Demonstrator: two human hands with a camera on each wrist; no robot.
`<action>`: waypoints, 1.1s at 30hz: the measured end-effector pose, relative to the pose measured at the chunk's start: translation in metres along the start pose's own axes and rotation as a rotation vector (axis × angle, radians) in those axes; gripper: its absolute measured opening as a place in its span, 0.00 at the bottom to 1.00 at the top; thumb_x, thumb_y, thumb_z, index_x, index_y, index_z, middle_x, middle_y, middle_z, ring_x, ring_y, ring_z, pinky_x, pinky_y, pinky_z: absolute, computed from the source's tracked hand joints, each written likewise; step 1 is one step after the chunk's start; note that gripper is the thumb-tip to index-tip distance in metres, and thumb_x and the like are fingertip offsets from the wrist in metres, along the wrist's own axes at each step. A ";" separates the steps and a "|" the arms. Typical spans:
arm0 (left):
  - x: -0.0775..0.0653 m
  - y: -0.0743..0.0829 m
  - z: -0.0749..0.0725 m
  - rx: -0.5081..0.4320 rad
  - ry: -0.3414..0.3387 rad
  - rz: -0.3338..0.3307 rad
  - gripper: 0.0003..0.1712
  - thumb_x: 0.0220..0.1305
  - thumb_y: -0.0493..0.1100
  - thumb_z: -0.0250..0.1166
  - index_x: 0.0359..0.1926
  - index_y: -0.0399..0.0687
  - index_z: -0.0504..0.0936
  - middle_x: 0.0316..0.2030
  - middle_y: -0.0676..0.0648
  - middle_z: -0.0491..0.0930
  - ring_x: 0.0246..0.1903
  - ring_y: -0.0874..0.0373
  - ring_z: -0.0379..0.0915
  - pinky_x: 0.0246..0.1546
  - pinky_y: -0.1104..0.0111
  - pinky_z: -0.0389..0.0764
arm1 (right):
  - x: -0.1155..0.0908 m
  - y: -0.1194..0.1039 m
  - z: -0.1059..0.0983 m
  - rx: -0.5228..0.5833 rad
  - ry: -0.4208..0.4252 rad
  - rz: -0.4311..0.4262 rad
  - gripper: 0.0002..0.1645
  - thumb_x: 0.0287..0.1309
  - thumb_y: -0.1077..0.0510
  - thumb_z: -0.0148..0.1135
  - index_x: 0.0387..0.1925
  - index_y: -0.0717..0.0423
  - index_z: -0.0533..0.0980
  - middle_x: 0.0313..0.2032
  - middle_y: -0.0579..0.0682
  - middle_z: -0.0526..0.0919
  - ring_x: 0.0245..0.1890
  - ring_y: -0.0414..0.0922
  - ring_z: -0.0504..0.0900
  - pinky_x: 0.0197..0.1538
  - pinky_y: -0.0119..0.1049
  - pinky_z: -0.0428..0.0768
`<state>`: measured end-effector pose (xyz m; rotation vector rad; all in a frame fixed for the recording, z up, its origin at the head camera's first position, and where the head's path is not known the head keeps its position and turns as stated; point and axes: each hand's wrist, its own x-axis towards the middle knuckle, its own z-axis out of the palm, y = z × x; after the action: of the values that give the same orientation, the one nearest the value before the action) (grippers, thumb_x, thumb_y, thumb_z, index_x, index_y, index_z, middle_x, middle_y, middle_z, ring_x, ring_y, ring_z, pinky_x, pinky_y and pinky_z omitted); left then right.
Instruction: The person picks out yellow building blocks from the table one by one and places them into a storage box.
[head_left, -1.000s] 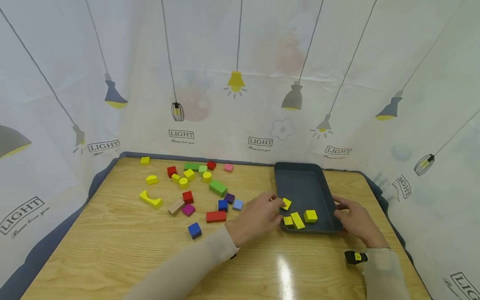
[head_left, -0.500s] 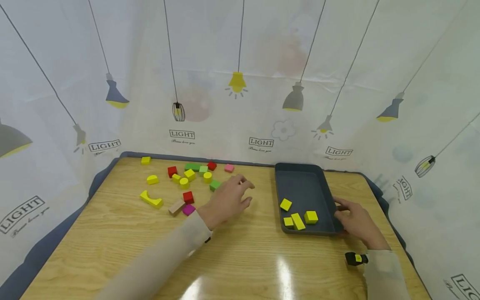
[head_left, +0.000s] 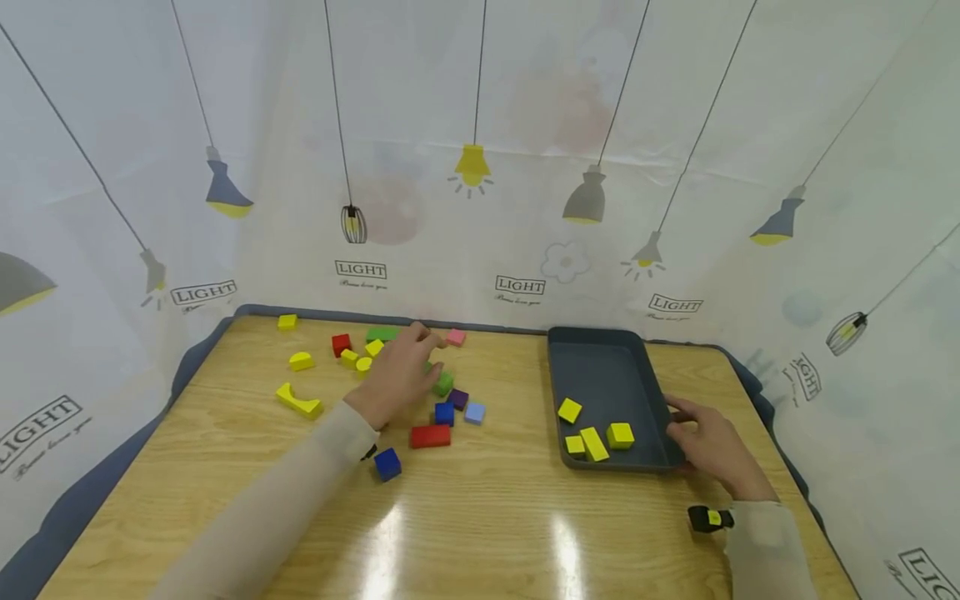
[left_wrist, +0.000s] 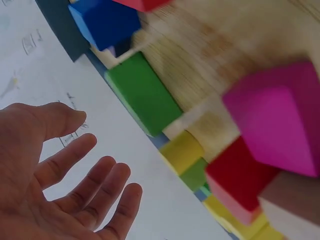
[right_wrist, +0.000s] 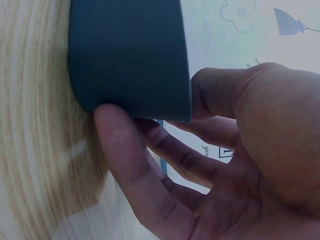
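Note:
In the head view my left hand (head_left: 397,371) hovers over the scattered wooden blocks, its fingers loosely bent and holding nothing. The left wrist view shows that hand apart from a green block (left_wrist: 144,92), a magenta block (left_wrist: 277,120) and a red block (left_wrist: 240,175). It covers some of the blocks in the head view. My right hand (head_left: 712,446) grips the right edge of a dark grey tray (head_left: 600,367). In the right wrist view its thumb lies at the rim and its fingers at the outer wall. Several yellow blocks (head_left: 620,436) lie in the tray's near part.
Left of the hand lie a yellow arch block (head_left: 298,402) and a yellow half-round block (head_left: 302,361). Nearer are a red oblong block (head_left: 431,436) and a blue cube (head_left: 387,464). A printed curtain (head_left: 435,283) borders the wooden table (head_left: 480,517) at the back.
My left hand has let go of a yellow block in the tray and moved left over the scattered blocks. The right hand and the tray have stayed in place.

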<state>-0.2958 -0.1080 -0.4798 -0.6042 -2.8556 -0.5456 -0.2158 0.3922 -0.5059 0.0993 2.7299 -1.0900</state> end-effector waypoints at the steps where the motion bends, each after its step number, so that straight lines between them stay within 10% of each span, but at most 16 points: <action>1: 0.000 -0.004 0.001 0.008 0.008 -0.010 0.21 0.79 0.42 0.77 0.68 0.43 0.90 0.59 0.39 0.84 0.51 0.46 0.82 0.55 0.55 0.92 | 0.000 0.000 0.000 0.000 -0.001 0.000 0.41 0.85 0.60 0.54 0.92 0.62 0.61 0.76 0.80 0.75 0.50 0.58 0.95 0.36 0.45 0.96; 18: 0.006 -0.030 0.012 -0.007 -0.019 -0.133 0.17 0.81 0.36 0.73 0.66 0.40 0.92 0.72 0.34 0.85 0.71 0.34 0.83 0.74 0.42 0.88 | 0.002 -0.001 0.001 -0.014 0.010 0.012 0.41 0.84 0.61 0.54 0.92 0.62 0.61 0.76 0.81 0.75 0.50 0.59 0.95 0.36 0.44 0.96; 33: 0.001 -0.037 0.014 -0.085 -0.075 -0.190 0.17 0.80 0.33 0.72 0.65 0.36 0.91 0.60 0.34 0.81 0.57 0.40 0.80 0.64 0.48 0.90 | 0.002 0.001 0.000 0.000 0.008 0.000 0.41 0.85 0.60 0.54 0.92 0.61 0.61 0.76 0.80 0.75 0.49 0.58 0.95 0.36 0.44 0.96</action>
<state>-0.3132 -0.1342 -0.5042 -0.3757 -2.9927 -0.6906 -0.2173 0.3927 -0.5070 0.1042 2.7365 -1.0922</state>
